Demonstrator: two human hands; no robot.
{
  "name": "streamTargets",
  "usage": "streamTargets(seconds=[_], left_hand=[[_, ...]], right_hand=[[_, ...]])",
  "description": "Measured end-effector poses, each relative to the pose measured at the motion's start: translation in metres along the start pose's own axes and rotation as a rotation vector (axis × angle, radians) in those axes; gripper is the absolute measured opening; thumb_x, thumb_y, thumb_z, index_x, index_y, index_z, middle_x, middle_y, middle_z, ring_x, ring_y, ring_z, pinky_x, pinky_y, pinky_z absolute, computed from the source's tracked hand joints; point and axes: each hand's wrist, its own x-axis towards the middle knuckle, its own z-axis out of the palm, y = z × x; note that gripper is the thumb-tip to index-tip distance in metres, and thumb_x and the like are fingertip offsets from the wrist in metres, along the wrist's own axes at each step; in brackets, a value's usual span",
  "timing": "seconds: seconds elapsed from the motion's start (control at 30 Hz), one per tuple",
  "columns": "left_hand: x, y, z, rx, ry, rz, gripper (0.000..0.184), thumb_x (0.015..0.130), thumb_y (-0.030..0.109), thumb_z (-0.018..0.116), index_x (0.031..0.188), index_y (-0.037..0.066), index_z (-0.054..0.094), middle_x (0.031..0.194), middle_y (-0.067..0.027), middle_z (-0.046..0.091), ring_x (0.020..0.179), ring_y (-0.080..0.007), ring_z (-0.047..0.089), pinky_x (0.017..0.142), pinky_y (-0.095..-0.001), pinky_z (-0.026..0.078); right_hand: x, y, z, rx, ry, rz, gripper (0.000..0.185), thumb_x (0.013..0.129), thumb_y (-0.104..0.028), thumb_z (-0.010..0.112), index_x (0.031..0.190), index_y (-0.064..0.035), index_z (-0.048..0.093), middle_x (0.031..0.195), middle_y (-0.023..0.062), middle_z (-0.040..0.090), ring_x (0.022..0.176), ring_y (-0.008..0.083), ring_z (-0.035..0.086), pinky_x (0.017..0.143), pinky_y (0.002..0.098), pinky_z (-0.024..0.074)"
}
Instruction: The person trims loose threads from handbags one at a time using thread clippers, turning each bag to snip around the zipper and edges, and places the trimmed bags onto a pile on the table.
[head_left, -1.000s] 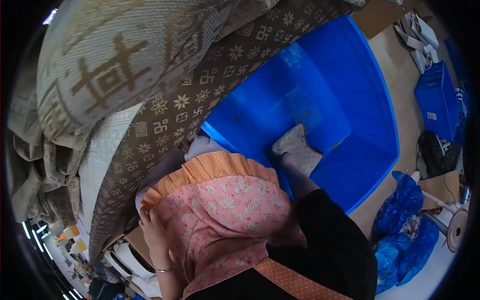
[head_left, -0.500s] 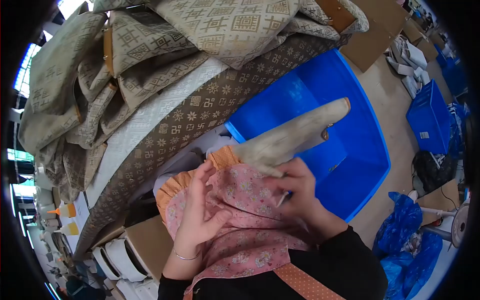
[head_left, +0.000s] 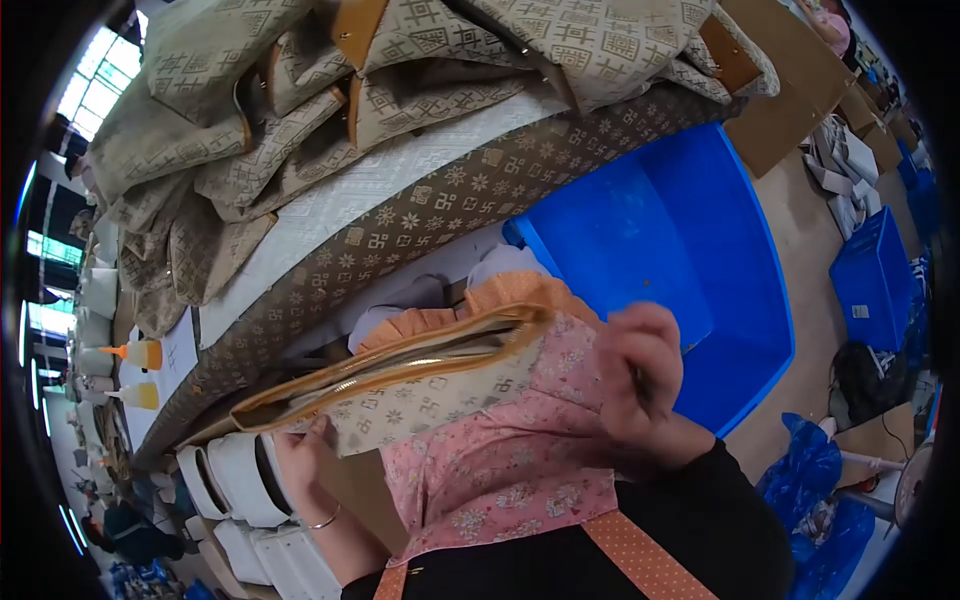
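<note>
My left hand (head_left: 306,455) is closed on the lower left end of a long, cream-patterned bag piece (head_left: 430,402). Tan trim and a gold zipper (head_left: 400,368) run along its upper edge, and the zipper gapes over a dark inside. The piece lies slanted in front of my pink floral apron (head_left: 500,462). Beyond its right end, apart from it, my right hand (head_left: 640,375) is raised with curled fingers, partly smeared by motion. Something small and dark may be between those fingers; I cannot make it out.
Patterned bags with tan trim (head_left: 420,100) are heaped on the cloth-covered table (head_left: 420,215) ahead. A big blue bin (head_left: 755,290) stands at right, with another blue crate (head_left: 865,285) beyond. White pieces (head_left: 255,480) sit at lower left, near yellow bottles (head_left: 140,395).
The bag piece has swung left and down, its zipper edge now facing up. My left hand has gone from open to gripping it; my right hand has let go and moved right.
</note>
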Motion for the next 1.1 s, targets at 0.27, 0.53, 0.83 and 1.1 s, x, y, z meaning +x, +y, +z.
streamTargets(seconds=[0.27, 0.53, 0.83, 1.1], left_hand=[[-0.005, 0.039, 0.037, 0.556, 0.615, 0.804, 0.060, 0.076, -0.003, 0.057, 0.133, 0.000, 0.037, 0.127, -0.0164, 0.045, 0.110, -0.0296, 0.050, 0.099, -0.0406, 0.037], [-0.016, 0.112, 0.105, 0.578, -0.183, 0.932, 0.029, 0.075, 0.010, 0.069, 0.101, 0.001, 0.059, 0.087, -0.0120, 0.061, 0.075, -0.0268, 0.060, 0.081, -0.0349, 0.045], [-0.013, 0.107, 0.094, 0.079, -0.328, 0.566, 0.022, 0.081, 0.005, 0.062, 0.102, -0.003, 0.059, 0.087, -0.0126, 0.061, 0.077, -0.0213, 0.060, 0.073, -0.0273, 0.046], [-0.011, 0.102, 0.088, -0.108, -0.375, 0.460, 0.023, 0.082, 0.004, 0.063, 0.103, -0.004, 0.059, 0.092, -0.0085, 0.062, 0.083, -0.0142, 0.057, 0.076, -0.0247, 0.044]], right_hand=[[-0.006, 0.028, 0.072, 0.314, -0.424, 0.654, 0.044, 0.086, -0.016, 0.066, 0.122, 0.0048, 0.051, 0.103, 0.0083, 0.063, 0.086, 0.0091, 0.055, 0.073, 0.0251, 0.0447], [0.003, 0.008, 0.071, 0.311, -0.613, 0.521, 0.045, 0.083, -0.012, 0.067, 0.123, 0.0019, 0.052, 0.103, 0.0116, 0.060, 0.085, 0.0147, 0.058, 0.070, 0.0264, 0.0469], [0.033, -0.005, 0.070, 0.124, -0.538, 0.083, 0.036, 0.077, -0.008, 0.066, 0.110, -0.0014, 0.051, 0.100, 0.0132, 0.053, 0.076, 0.0251, 0.058, 0.062, 0.0310, 0.0487], [0.030, 0.009, 0.098, 0.134, -0.463, -0.117, 0.035, 0.072, -0.011, 0.072, 0.104, -0.0056, 0.058, 0.090, 0.0090, 0.053, 0.070, 0.0222, 0.059, 0.052, 0.0302, 0.0487]])
